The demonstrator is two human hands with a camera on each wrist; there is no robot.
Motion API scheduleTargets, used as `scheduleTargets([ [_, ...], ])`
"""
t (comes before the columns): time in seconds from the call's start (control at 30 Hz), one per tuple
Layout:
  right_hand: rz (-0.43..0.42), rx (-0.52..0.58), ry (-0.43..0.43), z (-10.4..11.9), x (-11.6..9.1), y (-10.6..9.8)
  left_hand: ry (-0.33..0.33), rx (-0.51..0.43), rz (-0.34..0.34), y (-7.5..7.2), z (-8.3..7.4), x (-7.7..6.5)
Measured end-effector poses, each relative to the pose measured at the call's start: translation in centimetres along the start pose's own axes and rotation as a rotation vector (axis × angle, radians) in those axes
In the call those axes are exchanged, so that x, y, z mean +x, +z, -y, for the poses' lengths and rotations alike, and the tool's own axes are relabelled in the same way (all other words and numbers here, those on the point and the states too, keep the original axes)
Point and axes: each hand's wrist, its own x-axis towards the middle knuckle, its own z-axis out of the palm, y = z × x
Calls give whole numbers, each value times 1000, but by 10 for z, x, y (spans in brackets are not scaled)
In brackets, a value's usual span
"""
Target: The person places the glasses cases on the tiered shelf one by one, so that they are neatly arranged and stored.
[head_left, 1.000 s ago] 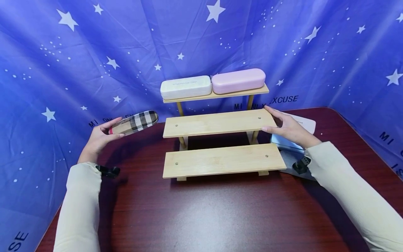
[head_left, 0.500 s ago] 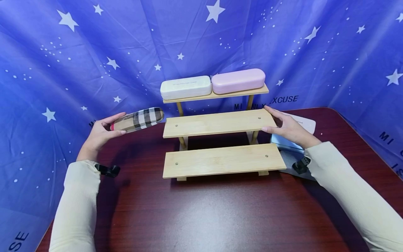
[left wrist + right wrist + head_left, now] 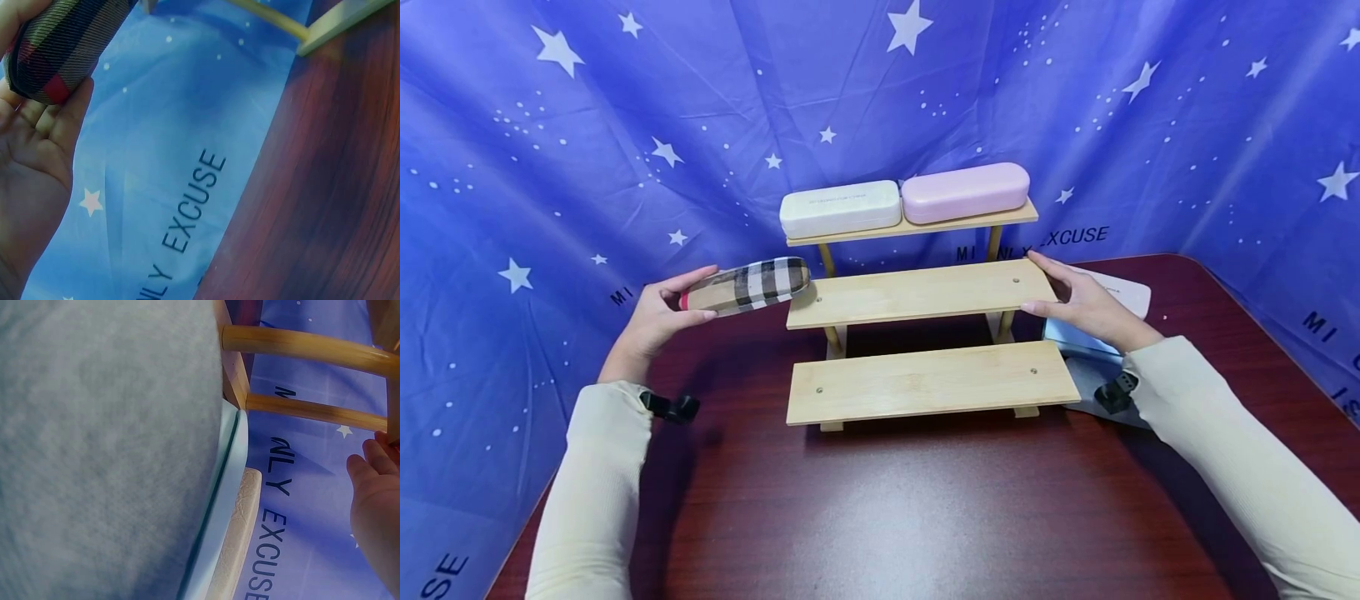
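My left hand grips the near end of a plaid glasses case, thumb on one side and fingers on the other. The far tip of the case overlaps the left end of the middle shelf in the head view. In the left wrist view, the plaid case shows a red stripe at the held end. At the middle shelf's right end, my right hand holds the board's edge between thumb and fingers. A white glasses case and a pink glasses case lie side by side on the top shelf.
The three-step wooden rack's bottom shelf stands low on the dark red table. Right of the rack, partly behind my right arm, are a light blue case, a whitish case and a grey one. A starry blue curtain hangs behind.
My left hand has carried the plaid glasses case to the right, from beside the rack to the middle shelf's left end. The right hand stays at the shelf's right end.
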Motion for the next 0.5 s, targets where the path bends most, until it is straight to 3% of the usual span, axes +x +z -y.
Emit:
scheduleTargets([
  [0.27, 0, -13, -10, -1, 0, -1, 26, -24, 63, 17, 0, 7],
  [0.5, -7, -32, -5, -2, 2, -1, 2, -9, 77, 34, 0, 13],
])
